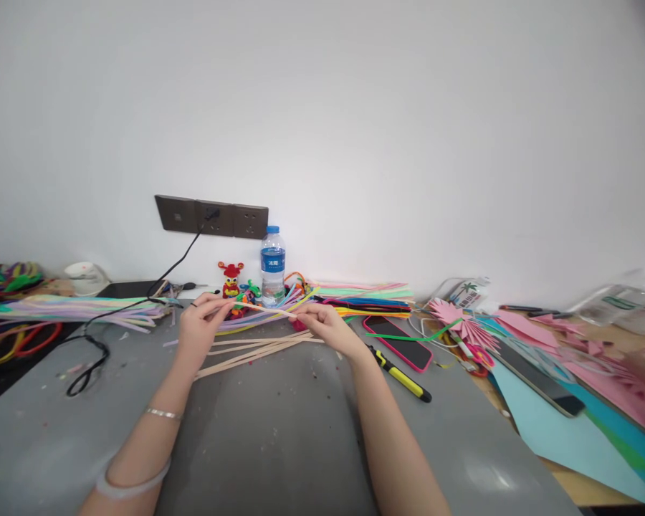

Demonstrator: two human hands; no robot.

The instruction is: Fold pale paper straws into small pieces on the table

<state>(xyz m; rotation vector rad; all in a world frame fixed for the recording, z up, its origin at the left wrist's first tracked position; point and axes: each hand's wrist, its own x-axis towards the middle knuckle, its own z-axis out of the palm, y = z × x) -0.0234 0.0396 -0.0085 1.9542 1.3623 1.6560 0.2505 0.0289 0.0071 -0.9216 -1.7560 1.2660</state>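
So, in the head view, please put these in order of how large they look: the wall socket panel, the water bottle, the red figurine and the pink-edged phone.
Largest to smallest:
1. Wall socket panel
2. Water bottle and pink-edged phone: too alike to rank
3. Red figurine

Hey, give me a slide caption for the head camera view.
Left hand and right hand hold a pale pipe cleaner over a gray table, before a blue-capped water bottle.

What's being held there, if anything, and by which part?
A pale strip: the left hand pinches it toward one end, the right hand toward the other, its middle untouched.
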